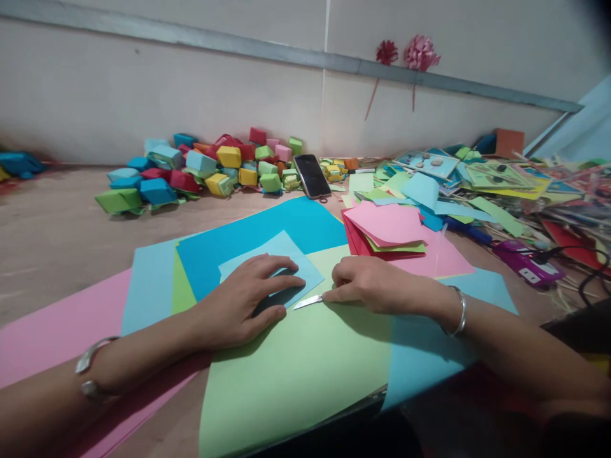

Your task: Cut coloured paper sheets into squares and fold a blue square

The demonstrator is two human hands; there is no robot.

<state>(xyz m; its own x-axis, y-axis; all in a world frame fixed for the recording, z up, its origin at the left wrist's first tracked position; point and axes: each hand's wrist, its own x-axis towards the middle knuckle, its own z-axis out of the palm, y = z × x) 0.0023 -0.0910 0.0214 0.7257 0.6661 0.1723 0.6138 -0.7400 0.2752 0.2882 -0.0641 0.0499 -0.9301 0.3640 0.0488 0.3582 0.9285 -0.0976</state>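
My left hand (260,296) lies with fingers spread on a light blue paper square (281,248), pressing it flat. Beneath that square are a large darker blue sheet (286,219) and a pale green sheet (300,375). My right hand (363,283) is closed around a small craft knife (308,301). Its silver blade points left, close to the lower right edge of the light blue square and just right of my left thumb. The knife's handle is hidden in my fingers.
Folded pink, green and red papers (386,226) lie right of centre. Behind are small colourful paper boxes (157,191) and a phone (312,176). Paper scraps (420,191), a purple power strip (527,262) and sticks crowd the right. Pink sheets (62,312) stick out at left.
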